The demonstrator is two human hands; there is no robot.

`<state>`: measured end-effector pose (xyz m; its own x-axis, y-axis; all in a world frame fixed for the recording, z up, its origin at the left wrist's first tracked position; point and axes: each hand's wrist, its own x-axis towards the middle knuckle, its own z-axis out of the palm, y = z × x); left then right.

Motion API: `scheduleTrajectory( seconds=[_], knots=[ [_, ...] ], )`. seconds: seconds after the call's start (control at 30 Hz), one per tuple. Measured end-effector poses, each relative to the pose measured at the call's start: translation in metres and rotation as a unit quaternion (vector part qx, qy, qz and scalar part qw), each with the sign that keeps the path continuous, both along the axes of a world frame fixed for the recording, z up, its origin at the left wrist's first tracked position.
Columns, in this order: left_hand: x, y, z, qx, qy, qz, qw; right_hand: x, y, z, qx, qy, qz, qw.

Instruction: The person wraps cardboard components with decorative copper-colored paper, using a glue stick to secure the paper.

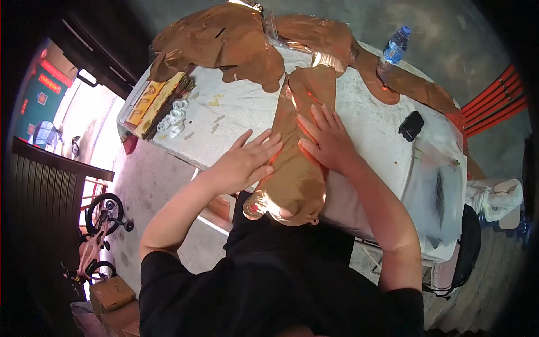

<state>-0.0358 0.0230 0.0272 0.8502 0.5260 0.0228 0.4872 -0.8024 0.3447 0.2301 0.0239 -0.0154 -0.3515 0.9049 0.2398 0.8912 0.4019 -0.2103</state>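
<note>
A shiny brown foil-like piece [297, 168] lies lengthwise over the near edge of the white-covered table [362, 196], its rounded end toward my body. My left hand [241, 162] rests on its left edge, fingers spread and pointing right. On its right side lies my right hand [331, 140], palm down with the fingers apart. Neither hand grips anything. Past the hands, the piece reaches up to more brown sheets [224, 42] spread along the table's far side.
A water bottle [396, 46] stands at the far right, with a small black object [411, 126] nearer. White rings [173, 119] lie beside a yellow box [149, 104] on the left. Orange-red bars [494, 101] are beyond the right edge; a small bicycle [101, 230] is at lower left.
</note>
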Motion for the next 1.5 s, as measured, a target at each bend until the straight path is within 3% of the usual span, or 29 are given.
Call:
scheduleTrajectory(
  seconds=[0.23,0.3,0.43,0.73,0.93,1.1,1.17,1.37,1.5],
  knots=[
    [-0.037,-0.027,0.006,-0.070,-0.056,-0.049,0.995,0.003,0.001,-0.003,-0.002,-0.004,0.022,1.000],
    [-0.036,-0.031,0.005,-0.083,-0.119,0.050,0.988,0.004,0.002,-0.003,0.002,-0.007,0.028,1.000],
    [-0.022,-0.034,-0.006,0.000,-0.176,0.048,0.983,0.002,-0.002,-0.001,0.002,-0.015,0.041,0.999],
    [-0.009,-0.022,-0.008,-0.005,-0.261,-0.002,0.965,-0.005,-0.022,0.003,-0.003,-0.003,0.042,0.999],
    [0.010,0.009,-0.009,0.103,-0.214,-0.072,0.969,-0.009,-0.026,0.009,-0.029,-0.010,0.025,0.999],
    [0.011,0.011,-0.010,0.099,-0.191,-0.087,0.973,-0.003,-0.027,0.008,-0.040,-0.006,0.021,0.999],
    [0.010,0.012,-0.009,0.107,-0.195,-0.088,0.971,0.004,-0.029,0.014,-0.097,0.132,0.009,0.986],
    [0.008,0.013,-0.015,0.035,-0.241,-0.044,0.969,0.033,-0.058,0.047,-0.044,0.016,0.059,0.997],
    [0.009,0.015,-0.017,-0.022,-0.266,-0.020,0.963,0.022,-0.065,0.033,-0.012,0.065,0.137,0.988]
  ],
)
